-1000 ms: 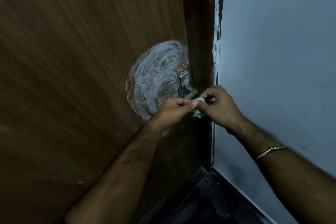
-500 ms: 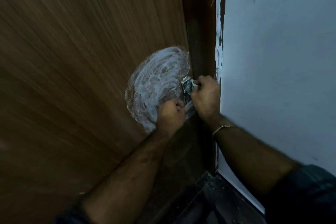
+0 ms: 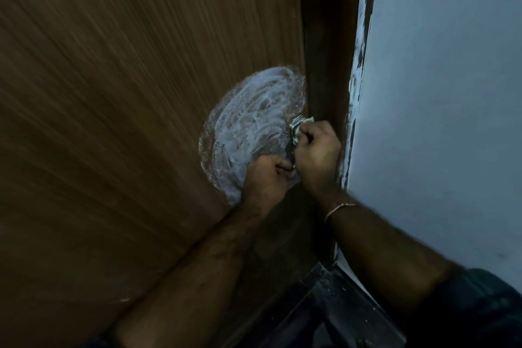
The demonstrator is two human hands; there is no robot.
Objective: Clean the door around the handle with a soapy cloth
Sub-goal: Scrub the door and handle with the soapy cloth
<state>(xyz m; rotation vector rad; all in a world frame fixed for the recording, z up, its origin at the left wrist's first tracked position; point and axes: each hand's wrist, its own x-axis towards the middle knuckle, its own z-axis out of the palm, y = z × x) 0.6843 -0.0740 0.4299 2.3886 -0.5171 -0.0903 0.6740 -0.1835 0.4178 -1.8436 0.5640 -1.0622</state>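
Gripping a light green cloth, the right hand is closed around it and presses it against the metal door handle; bits of cloth poke out above and left of the knuckles. Left hand sits just below-left, fingers curled into a fist at the lower end of the handle, touching the right hand; cannot tell if it is actually clamping the handle or just braced there. Wooden door has a round white soap-lather patch directly left of the handle, swirl marks visible. Dark door frame runs right of the handle, pale wall beyond it. Thin bracelet on the right wrist.
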